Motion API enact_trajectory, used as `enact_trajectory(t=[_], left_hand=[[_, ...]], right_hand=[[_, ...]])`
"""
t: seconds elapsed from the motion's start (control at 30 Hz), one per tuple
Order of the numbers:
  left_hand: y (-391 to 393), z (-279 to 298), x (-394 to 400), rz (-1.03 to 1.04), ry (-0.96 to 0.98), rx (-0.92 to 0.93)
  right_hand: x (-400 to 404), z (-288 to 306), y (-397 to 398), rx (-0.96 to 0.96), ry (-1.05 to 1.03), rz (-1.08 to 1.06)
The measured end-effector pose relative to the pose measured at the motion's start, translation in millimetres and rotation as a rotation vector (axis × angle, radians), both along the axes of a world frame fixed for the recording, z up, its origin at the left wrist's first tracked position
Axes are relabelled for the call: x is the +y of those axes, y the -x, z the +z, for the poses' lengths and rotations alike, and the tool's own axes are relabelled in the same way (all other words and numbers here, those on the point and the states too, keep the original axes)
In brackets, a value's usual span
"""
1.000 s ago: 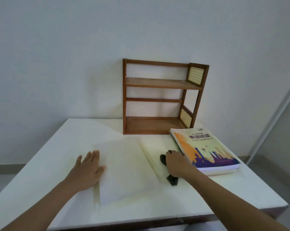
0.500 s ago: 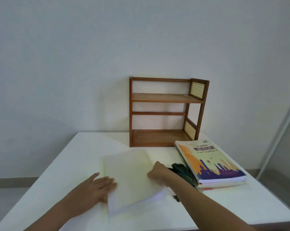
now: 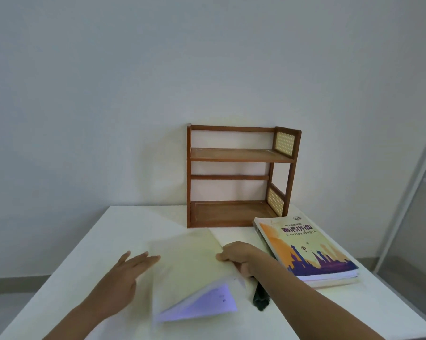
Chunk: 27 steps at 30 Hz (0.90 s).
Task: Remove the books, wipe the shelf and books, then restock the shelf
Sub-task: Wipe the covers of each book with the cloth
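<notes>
A pale cream book [image 3: 189, 266] lies half closed on the white table [image 3: 133, 224], its upper leaf raised and white pages showing at the near edge. My right hand [image 3: 241, 256] grips that raised leaf at its right edge, fingers curled under it. My left hand [image 3: 123, 276] is open with straight fingers, beside the book's left edge. A dark cloth [image 3: 259, 296] lies on the table, mostly hidden under my right forearm. The brown wooden shelf [image 3: 231, 155] stands bare against the wall. A stack of books [image 3: 305, 246] with an orange and purple cover lies to the right.
The shelf has rattan side panels and two boards. A pale wall rises behind the table. A grey frame [image 3: 408, 192] runs down at the far right beyond the table's edge. Floor shows below on the left.
My right hand left the dark cloth, took the open book's right half and swung it over to the left. My left hand slid off the page. The camera tilted upward.
</notes>
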<state>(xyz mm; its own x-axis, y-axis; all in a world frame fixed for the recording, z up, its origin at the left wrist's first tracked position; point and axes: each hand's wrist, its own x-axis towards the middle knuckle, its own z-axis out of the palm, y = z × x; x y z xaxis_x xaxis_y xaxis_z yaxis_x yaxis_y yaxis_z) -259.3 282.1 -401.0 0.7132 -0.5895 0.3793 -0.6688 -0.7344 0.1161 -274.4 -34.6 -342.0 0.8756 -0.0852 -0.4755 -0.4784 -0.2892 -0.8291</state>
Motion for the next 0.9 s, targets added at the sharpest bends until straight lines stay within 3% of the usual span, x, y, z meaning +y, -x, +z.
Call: enact_trajectory(t=[0.13, 0.3, 0.5, 0.67, 0.9], left_hand=[[-3.5, 4.6, 6.0, -0.041, -0.017, 0.124], [2.5, 16.7, -41.5, -0.032, 0.563, 0.001], [20.8, 72.8, -89.4, 0.152, 1.074, 0.11], [22.0, 102.5, -95.5, 0.054, 1.308, 0.299], [19.1, 98.7, -93.2, -0.091, 1.273, 0.504]], right_hand=[[-10.9, 19.3, 1.8, 0.089, -0.342, -0.085], [-22.6, 37.6, 9.9, -0.008, -0.541, -0.077], [-57.3, 37.6, 27.9, -0.366, -0.467, -0.002], [-46.6, 45.1, 35.8, -0.608, -0.362, 0.207], [-10.5, 52.0, 43.1, -0.907, -0.143, 0.113]])
